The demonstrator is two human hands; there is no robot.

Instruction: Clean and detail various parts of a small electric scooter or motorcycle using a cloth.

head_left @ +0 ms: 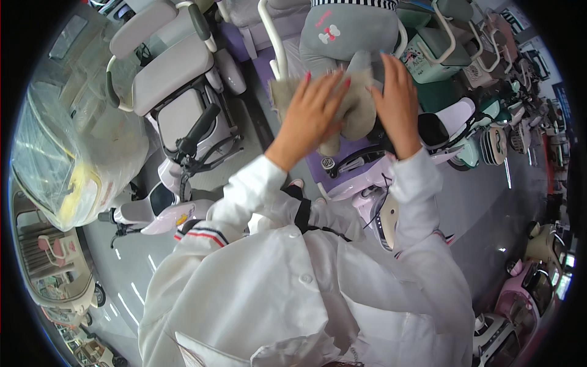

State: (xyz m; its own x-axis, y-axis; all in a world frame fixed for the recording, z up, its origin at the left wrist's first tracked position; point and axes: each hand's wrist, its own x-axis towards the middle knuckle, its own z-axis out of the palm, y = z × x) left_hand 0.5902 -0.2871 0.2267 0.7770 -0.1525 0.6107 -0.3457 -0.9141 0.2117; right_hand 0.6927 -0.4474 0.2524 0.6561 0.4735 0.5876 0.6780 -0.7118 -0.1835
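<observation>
A tan cloth [361, 113] lies bunched and folded over the front of a lilac scooter with a purple deck [315, 165]. My left hand [313, 113] rests on the cloth, its fingers spread and pointing away from me. At the cloth's right edge is my right hand [396, 101], fingers stretched out and thumb apart beside the fabric. Whether that thumb presses the cloth, I cannot tell. Just beyond the cloth sits a grey padded cushion [351, 37] with a striped top edge and a small bow motif. The cloth and my left hand hide part of the scooter.
To the left stands a pale electric scooter with a grey seat [174, 79] and black handlebar grip [205, 125]. Farther left is a vehicle wrapped in clear plastic [67, 147]. More scooters line the right, including one with a green storage box [437, 55].
</observation>
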